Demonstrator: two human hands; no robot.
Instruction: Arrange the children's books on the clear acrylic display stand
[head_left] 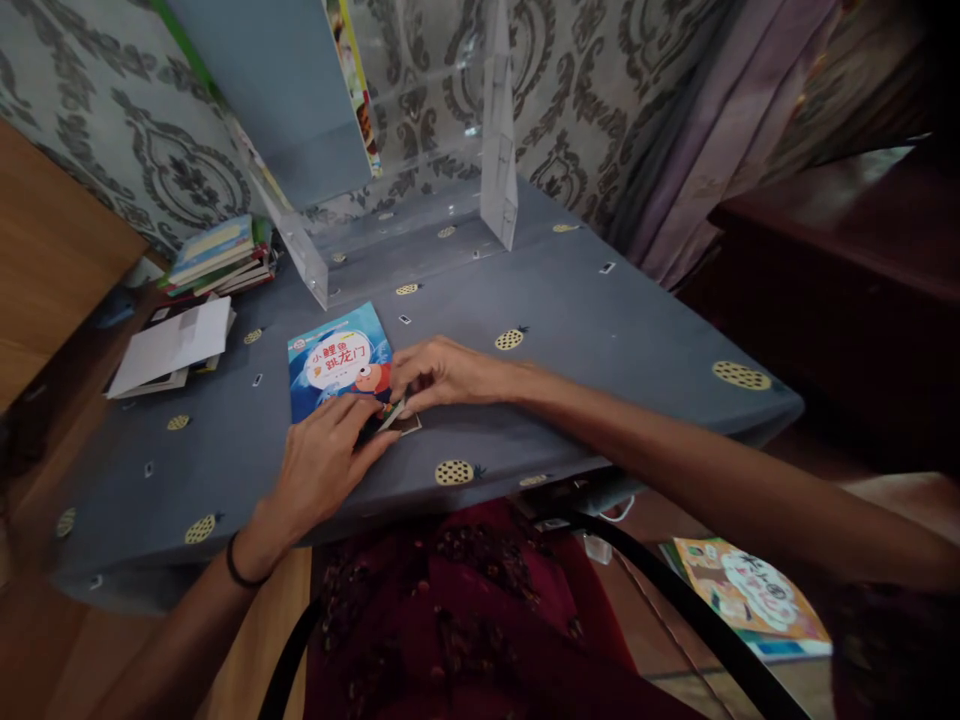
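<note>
While our spread left hand (322, 445) steadies the book (337, 362), our right hand (442, 372) pinches its four-o'clock corner, probably page-lifting; next: gentle turning!

Blue book (334, 355): lower edge partly hidden by the left hand (324, 448); smallest cover print illegible.
Right hand (450, 370): grip at the book's corner too indistinct to tell.
Grey panel (277, 90): cut off by the top edge.
Book stack (221, 255): spine lettering too small to read.
Dark cabinet (825, 250): right end lost in shadow.
</note>
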